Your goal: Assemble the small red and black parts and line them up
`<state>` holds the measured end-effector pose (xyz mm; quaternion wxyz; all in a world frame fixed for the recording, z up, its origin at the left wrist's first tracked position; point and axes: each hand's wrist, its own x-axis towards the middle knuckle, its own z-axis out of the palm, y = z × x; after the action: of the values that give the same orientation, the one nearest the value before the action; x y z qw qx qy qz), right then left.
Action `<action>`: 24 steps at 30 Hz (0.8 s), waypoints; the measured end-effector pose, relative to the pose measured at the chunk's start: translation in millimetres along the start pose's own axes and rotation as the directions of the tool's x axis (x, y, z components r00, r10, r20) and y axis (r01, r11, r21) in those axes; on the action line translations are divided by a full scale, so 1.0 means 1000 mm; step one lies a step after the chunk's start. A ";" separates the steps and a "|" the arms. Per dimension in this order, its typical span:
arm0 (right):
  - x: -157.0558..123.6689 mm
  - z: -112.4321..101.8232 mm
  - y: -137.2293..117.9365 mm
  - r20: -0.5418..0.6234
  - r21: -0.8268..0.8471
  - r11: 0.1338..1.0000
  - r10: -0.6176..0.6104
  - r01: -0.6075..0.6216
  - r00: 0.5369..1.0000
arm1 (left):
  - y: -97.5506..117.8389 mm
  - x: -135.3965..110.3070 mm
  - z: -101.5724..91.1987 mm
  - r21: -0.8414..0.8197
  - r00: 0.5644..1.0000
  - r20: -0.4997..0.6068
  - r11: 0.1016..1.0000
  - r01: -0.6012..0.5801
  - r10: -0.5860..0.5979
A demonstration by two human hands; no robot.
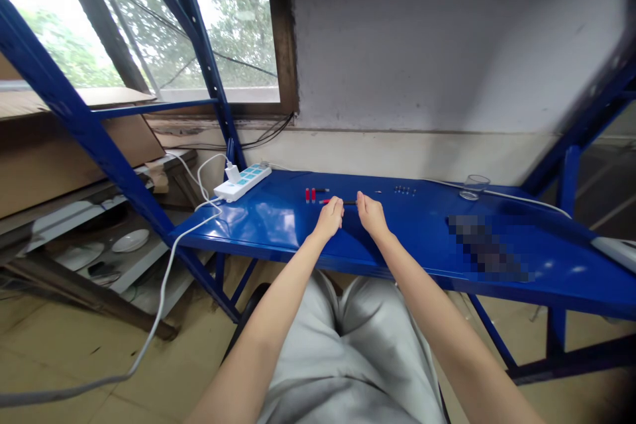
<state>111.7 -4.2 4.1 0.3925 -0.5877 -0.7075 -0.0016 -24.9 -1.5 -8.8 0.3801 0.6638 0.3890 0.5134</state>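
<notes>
Since the small parts are laid out along the blue steel bench within easy reach, both hands rest close together: left hand and right hand, fingers loosely curled, either side of a red-tipped black rod. Can't tell if either has hold of it. Two red pieces sit just left and farther back, with tiny dark pegs off right.

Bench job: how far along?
Roughly early-to-mid, judging by the layout. Looks done: two red pieces sit side by side, away from the hands. In hand: a red-tipped black rod between the left hand and right hand. Left: small dark parts lying in rows, no hand on them.
</notes>
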 end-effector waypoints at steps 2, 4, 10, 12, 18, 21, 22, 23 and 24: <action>0.000 0.001 -0.001 -0.009 0.006 1.000 -0.008 0.008 1.000 | 0.001 0.002 0.002 -0.065 1.000 -0.014 0.998 0.025 -0.026; -0.001 0.001 -0.002 -0.021 0.008 1.000 -0.019 0.019 1.000 | 0.003 0.003 0.003 -0.116 0.998 -0.028 0.992 0.053 -0.056; -0.002 0.003 -0.002 -0.076 0.016 0.999 -0.048 0.050 0.996 | 0.003 0.007 0.001 -0.212 0.987 -0.061 0.968 0.131 -0.147; -0.002 0.004 0.001 -0.095 0.055 0.996 -0.061 0.066 0.994 | 0.001 0.008 0.000 -0.224 0.985 -0.062 0.964 0.141 -0.158; 0.000 0.004 0.010 -0.069 0.238 0.969 -0.047 0.062 0.997 | 0.004 0.008 -0.004 -0.200 0.986 -0.112 0.974 0.103 -0.127; 0.000 0.004 0.011 -0.057 0.297 0.954 -0.031 0.047 0.998 | 0.007 0.007 -0.006 -0.248 0.990 -0.063 0.963 0.106 -0.125; 0.001 0.004 0.011 -0.056 0.313 0.949 -0.029 0.045 0.998 | 0.007 0.007 -0.007 -0.269 0.991 -0.042 0.957 0.111 -0.127; 0.001 0.004 0.011 -0.054 0.326 0.944 -0.029 0.045 0.998 | 0.008 0.007 -0.007 -0.290 0.991 -0.028 0.950 0.116 -0.129; 0.001 0.005 0.011 -0.050 0.341 0.939 -0.032 0.047 0.998 | 0.007 0.007 -0.008 -0.309 0.992 -0.020 0.944 0.116 -0.128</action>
<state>118.2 2.3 -4.2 0.5041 -0.4961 -0.6998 0.1006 -30.4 3.0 2.1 0.5018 0.5610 0.3523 0.5562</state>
